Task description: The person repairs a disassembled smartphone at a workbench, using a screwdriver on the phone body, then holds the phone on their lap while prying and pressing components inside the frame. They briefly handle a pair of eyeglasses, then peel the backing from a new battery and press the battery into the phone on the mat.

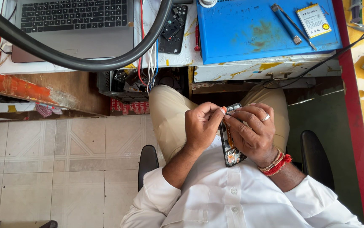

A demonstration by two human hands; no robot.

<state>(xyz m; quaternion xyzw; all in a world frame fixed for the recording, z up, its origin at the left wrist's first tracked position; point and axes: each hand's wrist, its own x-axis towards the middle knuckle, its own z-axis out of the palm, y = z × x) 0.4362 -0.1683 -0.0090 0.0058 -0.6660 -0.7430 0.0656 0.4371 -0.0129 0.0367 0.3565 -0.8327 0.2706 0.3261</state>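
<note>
The tiled floor is seen across the lower left of the frame, and the table runs along the top, so the work is done over the lap and not on the table itself. At the upper left a grey laptop is set on the table, with a thick black hose curved in front of it. At the upper right a blue mat is laid flat, probably so that small parts are kept in one place; a slim metal tool and a flat battery pack are rested on it. Between laptop and mat a dark opened phone part is put aside.

In the middle of the frame the opened phone is held above the knees, close to the body, its inner side turned up, so that the inside is seen well. The right hand is closed around its edge from the right and appears to support it, a ring seen on one finger. The left hand is bent over the upper end of the phone, its fingertips pinched together on a small part there; what is pinched cannot be told, it is too small.
</note>
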